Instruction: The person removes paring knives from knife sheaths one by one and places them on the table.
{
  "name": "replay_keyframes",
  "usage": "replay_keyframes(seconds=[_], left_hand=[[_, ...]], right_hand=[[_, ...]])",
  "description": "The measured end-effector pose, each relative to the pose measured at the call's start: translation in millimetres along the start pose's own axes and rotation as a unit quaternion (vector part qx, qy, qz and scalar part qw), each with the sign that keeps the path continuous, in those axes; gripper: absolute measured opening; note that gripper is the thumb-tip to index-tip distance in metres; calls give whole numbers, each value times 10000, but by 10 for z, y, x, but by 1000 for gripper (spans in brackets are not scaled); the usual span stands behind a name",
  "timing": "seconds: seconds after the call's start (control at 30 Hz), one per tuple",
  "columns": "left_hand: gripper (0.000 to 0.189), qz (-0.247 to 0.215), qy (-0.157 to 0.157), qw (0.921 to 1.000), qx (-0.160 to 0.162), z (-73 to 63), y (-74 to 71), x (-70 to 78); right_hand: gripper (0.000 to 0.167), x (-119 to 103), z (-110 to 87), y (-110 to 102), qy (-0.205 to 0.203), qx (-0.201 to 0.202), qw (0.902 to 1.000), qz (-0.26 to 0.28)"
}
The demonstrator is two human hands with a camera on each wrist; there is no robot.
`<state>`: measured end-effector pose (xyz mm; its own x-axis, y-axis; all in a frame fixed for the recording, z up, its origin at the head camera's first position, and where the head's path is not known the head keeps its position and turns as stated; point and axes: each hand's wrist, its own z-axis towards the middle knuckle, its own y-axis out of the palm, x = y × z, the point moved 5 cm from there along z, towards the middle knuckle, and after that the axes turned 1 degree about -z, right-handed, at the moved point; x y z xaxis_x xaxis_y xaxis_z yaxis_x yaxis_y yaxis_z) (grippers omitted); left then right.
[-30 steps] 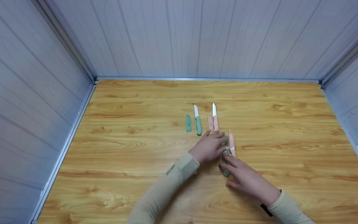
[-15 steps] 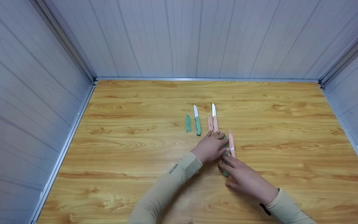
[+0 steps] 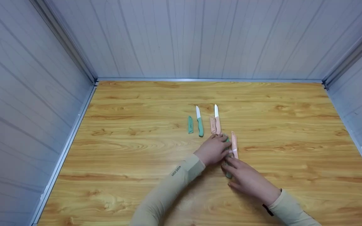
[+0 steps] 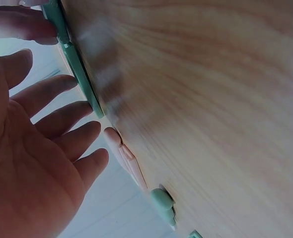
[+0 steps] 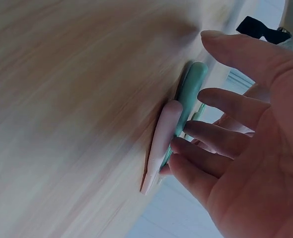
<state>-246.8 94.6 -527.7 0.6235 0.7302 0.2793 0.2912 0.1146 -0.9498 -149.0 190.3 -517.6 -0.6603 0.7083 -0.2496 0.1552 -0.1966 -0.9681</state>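
A green knife in its green sheath [image 4: 84, 79] lies lengthwise on the table under both hands, partly hidden by them in the head view. My left hand [image 3: 212, 150] touches the sheath end with its fingertips, palm over the table. With fairly straight fingers, my right hand [image 3: 250, 180] rests against the green handle [image 5: 191, 87]. Just right of it lies a sheathed pink knife [image 3: 234, 142]. Farther back are a bare pink knife [image 3: 217, 119] with its pink sheath [image 3: 212, 124], and a bare green knife [image 3: 200, 125] with its green sheath [image 3: 190, 124].
The wood-grain table [image 3: 121, 141] is bounded by a pale panel wall [image 3: 187, 40] at the back and panels on both sides. Bare blades of the two far knives point toward the back wall.
My left hand has shifted very slightly to the right along the green knife. The right hand and the other knives stay where they were.
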Motion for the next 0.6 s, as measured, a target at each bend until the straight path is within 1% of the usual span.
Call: replay_keyframes(seconds=[0.27,0.43,0.6], left_hand=[[44,-66,10,10000,-57,-4,3,1],[44,33,101,9999,-36,-10,-6,9],[43,125,130,9998,-85,-9,-4,6]], right_hand=[[53,9,44,-4,5,12,10000,-19],[48,4,76,-24,-133,125,9997,-184],[44,21,102,-27,-254,133,9992,-264]])
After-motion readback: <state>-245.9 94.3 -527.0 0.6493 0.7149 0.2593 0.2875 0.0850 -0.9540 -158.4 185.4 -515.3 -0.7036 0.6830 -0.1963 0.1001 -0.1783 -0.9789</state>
